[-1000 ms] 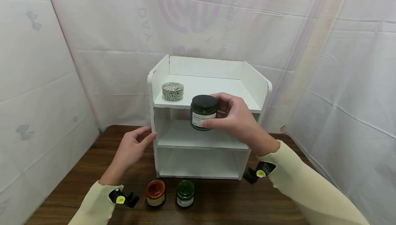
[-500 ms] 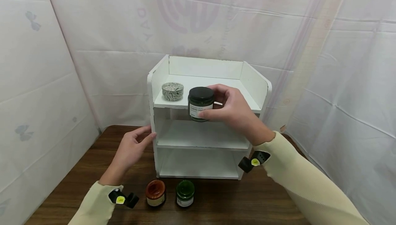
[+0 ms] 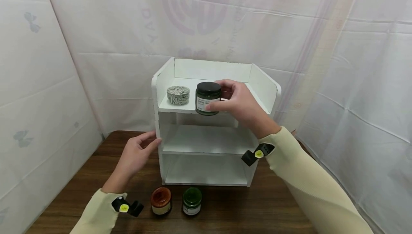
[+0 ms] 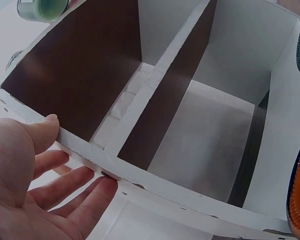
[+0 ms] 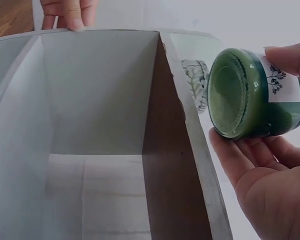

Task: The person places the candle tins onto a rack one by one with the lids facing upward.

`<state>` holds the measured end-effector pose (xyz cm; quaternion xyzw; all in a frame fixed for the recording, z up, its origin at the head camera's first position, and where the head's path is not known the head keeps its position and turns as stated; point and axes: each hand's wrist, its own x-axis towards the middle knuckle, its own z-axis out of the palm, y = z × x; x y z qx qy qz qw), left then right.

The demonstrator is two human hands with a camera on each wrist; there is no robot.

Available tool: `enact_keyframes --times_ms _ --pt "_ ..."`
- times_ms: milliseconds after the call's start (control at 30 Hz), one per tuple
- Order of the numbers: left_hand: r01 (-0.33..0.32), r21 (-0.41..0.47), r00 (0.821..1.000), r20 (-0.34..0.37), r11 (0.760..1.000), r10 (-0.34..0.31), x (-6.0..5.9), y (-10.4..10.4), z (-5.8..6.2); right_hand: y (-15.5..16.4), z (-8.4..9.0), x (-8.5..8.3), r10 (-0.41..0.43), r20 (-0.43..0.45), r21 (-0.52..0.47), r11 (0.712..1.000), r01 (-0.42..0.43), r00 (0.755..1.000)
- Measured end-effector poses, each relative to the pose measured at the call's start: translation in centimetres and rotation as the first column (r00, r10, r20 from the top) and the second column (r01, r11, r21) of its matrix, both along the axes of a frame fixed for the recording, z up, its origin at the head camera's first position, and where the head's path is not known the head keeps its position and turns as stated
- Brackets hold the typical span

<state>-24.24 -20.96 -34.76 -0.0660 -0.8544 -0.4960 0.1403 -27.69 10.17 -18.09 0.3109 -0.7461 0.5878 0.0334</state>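
Observation:
In the head view my right hand (image 3: 239, 101) grips a dark green scented candle jar (image 3: 207, 100) with a black lid and white label, upright at the top shelf's front edge. The right wrist view shows the jar's base (image 5: 229, 95), thumb on the label and fingers underneath. My left hand (image 3: 136, 153) touches the left side panel of the white shelf unit (image 3: 206, 152). Its thumb (image 4: 47, 132) rests at the front edge, with loosely extended fingers along the outer face. A round, leaf-patterned tin (image 3: 178, 95) sits at the top shelf's left.
On the brown wooden table (image 3: 251, 209), before the unit, stand an amber jar (image 3: 161, 200) and a green jar (image 3: 192, 201). The unit's raised sides and back border its top shelf. White sheeting (image 3: 122, 84) hangs behind and at both sides.
My right hand has raised the candle jar from in front of the middle compartment to the top shelf's front edge, moving slightly left. My left hand stays on the side panel.

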Motion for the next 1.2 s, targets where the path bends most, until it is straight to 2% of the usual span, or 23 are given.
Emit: enact_keyframes --times_ms 500,1000,1200 --pt "0.002 0.006 1.000 -0.004 1.000 -0.002 0.1 -0.2 -0.1 -0.3 0.8 -2.0 -0.004 0.037 0.005 1.000 0.004 0.999" --pt "0.005 0.008 1.000 -0.028 1.000 -0.005 0.1 0.1 -0.2 -0.8 1.3 -2.7 -0.090 0.051 0.116 0.990 0.084 0.995" --pt "0.009 0.025 1.000 -0.025 1.000 -0.009 0.1 0.1 -0.3 -1.0 1.5 -3.3 -0.092 0.087 0.123 0.989 0.081 0.992"
